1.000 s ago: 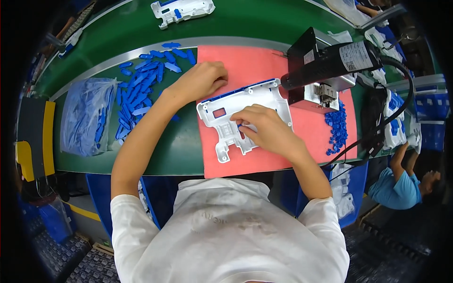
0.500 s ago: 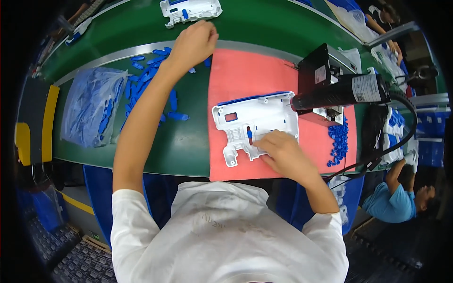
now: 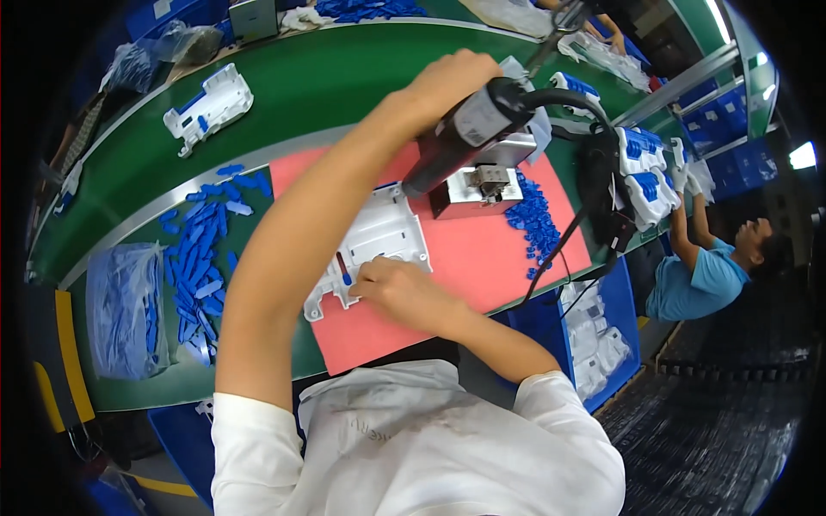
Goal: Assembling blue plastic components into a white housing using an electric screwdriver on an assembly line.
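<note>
My left arm stretches across the pink mat, and my left hand (image 3: pixel 456 79) is at the upper end of a thick black cylindrical tool (image 3: pixel 456 142). Its fingers are mostly hidden, so I cannot tell whether they grip the tool. A white plastic housing (image 3: pixel 383 225) lies on the mat, inner side up, partly covered by my left forearm. My right hand (image 3: pixel 391 291) rests at the housing's near edge, fingers bent together beside a small blue part (image 3: pixel 347 279) in a dark slot. What those fingertips pinch is hidden.
Loose blue strips (image 3: pixel 200 258) and a clear bag of blue parts (image 3: pixel 125 314) lie left. Small blue pieces (image 3: pixel 535 219) are heaped right of a metal-topped device (image 3: pixel 482 193). Another white housing (image 3: pixel 211 107) lies farther back. A black cable (image 3: pixel 594 112) arches rightward; a co-worker (image 3: pixel 701 271) stands right.
My left hand has swung right, from above the blue strips to the black tool. My right hand stays at the housing. The whole view has shifted and turned.
</note>
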A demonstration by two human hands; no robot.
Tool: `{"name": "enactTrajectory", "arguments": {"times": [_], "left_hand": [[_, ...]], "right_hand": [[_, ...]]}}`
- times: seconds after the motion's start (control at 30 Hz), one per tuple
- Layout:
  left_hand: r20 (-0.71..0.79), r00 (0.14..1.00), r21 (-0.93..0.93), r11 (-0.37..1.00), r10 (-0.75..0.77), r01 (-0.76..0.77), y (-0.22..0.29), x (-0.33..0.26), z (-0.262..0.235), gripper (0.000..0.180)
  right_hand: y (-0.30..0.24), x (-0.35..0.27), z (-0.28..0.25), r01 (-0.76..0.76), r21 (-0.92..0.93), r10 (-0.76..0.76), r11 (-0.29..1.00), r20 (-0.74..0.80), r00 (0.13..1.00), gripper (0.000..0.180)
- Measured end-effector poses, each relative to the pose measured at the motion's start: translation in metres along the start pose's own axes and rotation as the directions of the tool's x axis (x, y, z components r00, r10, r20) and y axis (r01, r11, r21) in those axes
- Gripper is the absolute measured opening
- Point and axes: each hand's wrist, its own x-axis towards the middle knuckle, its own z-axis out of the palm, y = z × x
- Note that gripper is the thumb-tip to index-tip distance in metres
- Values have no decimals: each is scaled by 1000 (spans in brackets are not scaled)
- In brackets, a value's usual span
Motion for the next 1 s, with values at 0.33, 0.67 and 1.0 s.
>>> {"name": "enactTrajectory", "arguments": {"times": [0.33,0.67,1.0], "left_hand": [[-273,934,91,961,-229,262,-4,-101,-85,23],[295,802,556,776,-519,298,73,-332,-152,25],[-90,739,-267,731,-667,628,90,-313,-113,15]], "right_hand": [[2,2,-2,-40,9,41,999,-93,995,15],[-11,19,-25,-22,146,46,989,-163,986,18],[-16,26,-42,-98,564,212,820,-140,967,22]]}}
